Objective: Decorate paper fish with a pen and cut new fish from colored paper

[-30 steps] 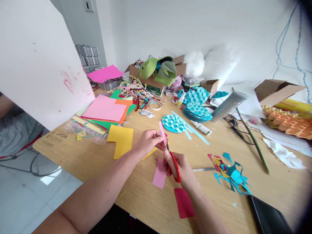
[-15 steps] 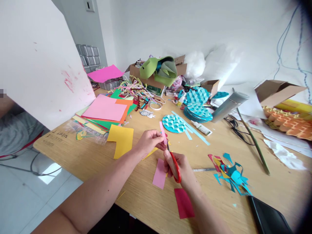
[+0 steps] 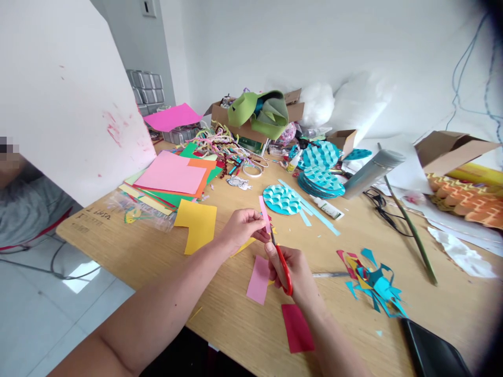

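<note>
Between the fingertips of my left hand point(image 3: 247, 228) is a narrow pink paper strip point(image 3: 264, 209), standing up and away from me. My right hand point(image 3: 291, 269) is closed round red-handled scissors point(image 3: 286, 272); their blades meet the strip's lower end beside my left fingers. Whether the blades are fully closed is hard to make out. Below my hands lies a pink paper rectangle point(image 3: 258, 283), and nearer me a dark red paper piece point(image 3: 295, 327), partly under my right forearm. Yellow paper point(image 3: 198, 225) with a notched corner lies left of my left hand.
Blue scale-patterned discs point(image 3: 282, 200) lie beyond my hands, with a glue bottle point(image 3: 329, 208) close by. Coloured sheets point(image 3: 171, 173) are stacked at left. Paper scraps point(image 3: 379, 283) and a black phone-like object point(image 3: 432, 348) are at right. Another person point(image 3: 29, 204) sits behind the white board point(image 3: 74, 94).
The view has shifted slightly, so everything sits a little further right. Both hands keep nearly the same pose, with the strip and scissors still held.
</note>
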Demonstrator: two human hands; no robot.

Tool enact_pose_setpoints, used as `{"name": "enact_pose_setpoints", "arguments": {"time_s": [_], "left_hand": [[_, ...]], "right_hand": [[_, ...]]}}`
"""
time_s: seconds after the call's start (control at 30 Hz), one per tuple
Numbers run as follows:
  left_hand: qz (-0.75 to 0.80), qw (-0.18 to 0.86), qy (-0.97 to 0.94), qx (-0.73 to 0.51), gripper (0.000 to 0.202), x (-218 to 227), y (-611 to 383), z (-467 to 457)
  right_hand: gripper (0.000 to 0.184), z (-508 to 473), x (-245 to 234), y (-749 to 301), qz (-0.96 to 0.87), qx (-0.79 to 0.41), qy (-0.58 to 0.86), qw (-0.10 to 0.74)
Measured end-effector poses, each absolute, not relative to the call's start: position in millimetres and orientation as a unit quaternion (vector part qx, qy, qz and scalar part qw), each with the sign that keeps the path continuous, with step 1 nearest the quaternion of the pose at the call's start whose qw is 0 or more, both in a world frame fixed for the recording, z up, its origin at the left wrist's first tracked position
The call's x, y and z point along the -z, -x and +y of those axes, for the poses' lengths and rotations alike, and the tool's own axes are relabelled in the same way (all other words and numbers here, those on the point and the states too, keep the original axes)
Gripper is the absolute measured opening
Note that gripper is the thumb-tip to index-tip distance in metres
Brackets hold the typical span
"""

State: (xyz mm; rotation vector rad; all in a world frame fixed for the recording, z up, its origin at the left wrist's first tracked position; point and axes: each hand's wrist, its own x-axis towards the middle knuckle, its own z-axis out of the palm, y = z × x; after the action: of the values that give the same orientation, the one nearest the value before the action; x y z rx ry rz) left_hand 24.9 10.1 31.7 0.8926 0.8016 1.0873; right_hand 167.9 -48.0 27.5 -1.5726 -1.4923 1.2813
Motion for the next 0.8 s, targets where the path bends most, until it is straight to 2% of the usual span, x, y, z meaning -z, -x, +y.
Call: {"name": "enact_pose_setpoints", "arguments": {"time_s": [0.8], "left_hand": [[0.371,0.694,-0.407,-0.464,0.011,-31.5,-26.7,8.9]], "right_hand": [[0.059,-47.8,-28.7,-169.2,-0.57,-0.491,0.594,0.286]]}}
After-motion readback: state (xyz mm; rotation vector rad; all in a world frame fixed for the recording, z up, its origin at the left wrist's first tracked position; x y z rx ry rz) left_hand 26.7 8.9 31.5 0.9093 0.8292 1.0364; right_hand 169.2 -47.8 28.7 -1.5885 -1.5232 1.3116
